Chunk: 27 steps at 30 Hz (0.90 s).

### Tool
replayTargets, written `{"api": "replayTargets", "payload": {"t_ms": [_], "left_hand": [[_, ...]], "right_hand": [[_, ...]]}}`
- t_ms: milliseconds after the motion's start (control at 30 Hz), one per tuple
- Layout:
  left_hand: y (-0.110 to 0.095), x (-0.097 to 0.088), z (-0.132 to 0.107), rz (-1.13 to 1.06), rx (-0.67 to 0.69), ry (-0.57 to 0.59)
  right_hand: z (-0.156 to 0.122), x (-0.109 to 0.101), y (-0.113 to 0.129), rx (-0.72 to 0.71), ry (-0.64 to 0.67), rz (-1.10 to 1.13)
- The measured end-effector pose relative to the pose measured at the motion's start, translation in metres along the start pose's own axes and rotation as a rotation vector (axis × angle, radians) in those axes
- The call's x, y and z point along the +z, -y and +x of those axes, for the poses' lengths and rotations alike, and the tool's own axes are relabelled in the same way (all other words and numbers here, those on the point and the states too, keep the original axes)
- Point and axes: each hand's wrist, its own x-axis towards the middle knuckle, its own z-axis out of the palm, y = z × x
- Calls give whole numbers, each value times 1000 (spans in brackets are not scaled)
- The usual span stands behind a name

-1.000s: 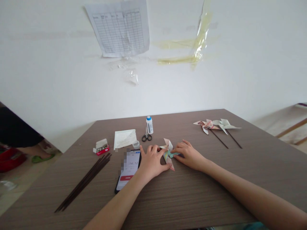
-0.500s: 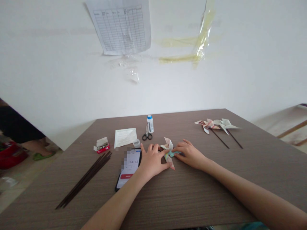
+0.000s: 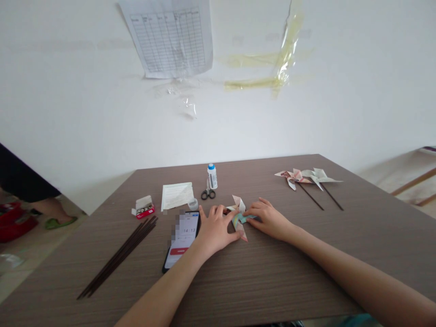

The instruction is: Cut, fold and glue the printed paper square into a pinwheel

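A small folded paper pinwheel [image 3: 239, 217], pink, white and pale blue, lies on the brown wooden table [image 3: 272, 272] between my hands. My left hand [image 3: 214, 229] rests on the table at its left side, with fingertips pressed on the paper's middle. My right hand [image 3: 269, 219] comes in from the right, and its fingers pinch the pinwheel's right edge. Both hands are closed on the paper. A phone [image 3: 182, 238] with a lit screen lies just left of my left hand.
A bundle of dark thin sticks [image 3: 121, 255] lies at the left. Behind are a small red box [image 3: 143, 207], a white paper sheet [image 3: 177, 195], scissors [image 3: 208, 192] and a white glue bottle [image 3: 212, 176]. Two finished pinwheels on sticks [image 3: 308, 179] lie at back right. Another person's foot [image 3: 56, 217] is at far left.
Both hands stay on the pinwheel with hardly any motion. The person at the far left has shifted a little.
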Motion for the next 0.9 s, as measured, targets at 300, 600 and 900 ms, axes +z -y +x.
{"api": "replayTargets", "payload": {"t_ms": [300,600,900], "left_hand": [[2,-1,1,-19,27,-14],[3,0,2,-11,20,-11],[3,1,2,-26,10,-34]], "right_hand": [[0,1,-1,-13,-14,-14],[0,1,0,-5,-2,-7],[0,0,0,-12,-16,-7]]}}
